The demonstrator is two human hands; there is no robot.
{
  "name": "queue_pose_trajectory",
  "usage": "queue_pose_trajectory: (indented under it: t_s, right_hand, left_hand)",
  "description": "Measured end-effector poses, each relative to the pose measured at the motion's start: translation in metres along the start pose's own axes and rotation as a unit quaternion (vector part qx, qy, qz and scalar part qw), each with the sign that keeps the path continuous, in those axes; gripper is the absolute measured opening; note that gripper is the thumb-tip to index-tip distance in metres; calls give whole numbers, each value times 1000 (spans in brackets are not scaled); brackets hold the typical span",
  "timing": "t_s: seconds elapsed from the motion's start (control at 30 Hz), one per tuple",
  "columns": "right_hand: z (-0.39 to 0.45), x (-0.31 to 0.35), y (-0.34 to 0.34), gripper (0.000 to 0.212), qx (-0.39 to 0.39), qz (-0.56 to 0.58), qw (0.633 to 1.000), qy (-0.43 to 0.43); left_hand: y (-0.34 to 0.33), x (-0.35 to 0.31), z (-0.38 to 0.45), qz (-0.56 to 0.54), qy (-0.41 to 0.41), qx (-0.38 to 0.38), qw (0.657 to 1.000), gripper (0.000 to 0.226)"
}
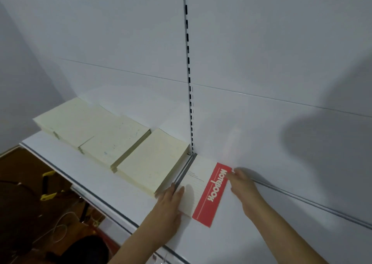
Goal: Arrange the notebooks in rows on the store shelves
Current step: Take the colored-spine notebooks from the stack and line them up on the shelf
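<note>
Red-banded notebook (203,189) lies flat between left hand (171,201) and right hand (242,181).

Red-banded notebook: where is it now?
Head view: the red-banded notebook lies flat on the right shelf, just right of the slotted upright, between both hands.

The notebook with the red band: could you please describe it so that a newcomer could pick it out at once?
Find the slotted vertical upright on the white back panel and follow it down to the white shelf. Just right of its foot lies the white notebook with a red band reading NOTEBOOK, flat between the left hand and right hand. The plain cream notebook stacks left of the upright carry no red.
</note>
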State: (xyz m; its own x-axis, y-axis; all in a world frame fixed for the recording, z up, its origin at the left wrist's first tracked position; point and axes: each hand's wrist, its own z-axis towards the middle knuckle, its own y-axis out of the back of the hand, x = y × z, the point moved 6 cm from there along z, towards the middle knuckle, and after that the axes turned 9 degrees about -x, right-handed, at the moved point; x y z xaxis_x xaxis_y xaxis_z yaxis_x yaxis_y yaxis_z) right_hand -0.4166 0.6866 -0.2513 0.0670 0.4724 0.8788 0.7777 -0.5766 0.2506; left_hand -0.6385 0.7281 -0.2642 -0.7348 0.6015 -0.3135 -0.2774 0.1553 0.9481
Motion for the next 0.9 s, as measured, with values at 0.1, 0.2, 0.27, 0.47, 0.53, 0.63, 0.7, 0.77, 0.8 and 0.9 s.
queue_pose_trajectory:
  t_s: [0.1,0.2,0.27,0.47,0.53,0.63,0.7,0.77,0.8,0.9]
  right_hand:
    - [-25,9,19,54,-76,-83,992,56]
    - [-57,14,45,57,-138,-120,975,128]
    - [-81,13,69,59,-182,-137,961,156]
    - [-168,-2,168,72,-280,-199,916,209]
    - [-201,-7,215,74,-312,-217,898,220]
    - [-252,-22,295,72,-362,-253,869,225]
    - [-288,-37,352,71,-396,-269,850,220]
    - [-327,-58,410,71,-429,-278,832,214]
    - [-346,-71,440,71,-444,-282,824,209]
    - [-401,-111,526,76,-490,-290,800,191]
  left_hand:
    - [12,-22,-7,-34,-39,-17,998,69]
    - [24,-59,-15,-94,-107,-33,989,67]
    - [25,-87,-20,-104,-151,-47,982,64]
    - [7,-207,-61,-151,-253,-35,955,61]
    - [-2,-255,-82,-166,-293,-25,941,61]
    - [-14,-333,-115,-188,-350,-7,918,64]
    - [-20,-390,-140,-195,-377,-14,905,63]
    - [-30,-453,-169,-202,-399,-13,894,63]
    - [-37,-485,-184,-205,-406,-3,891,63]
    - [-62,-574,-229,-209,-434,37,876,63]
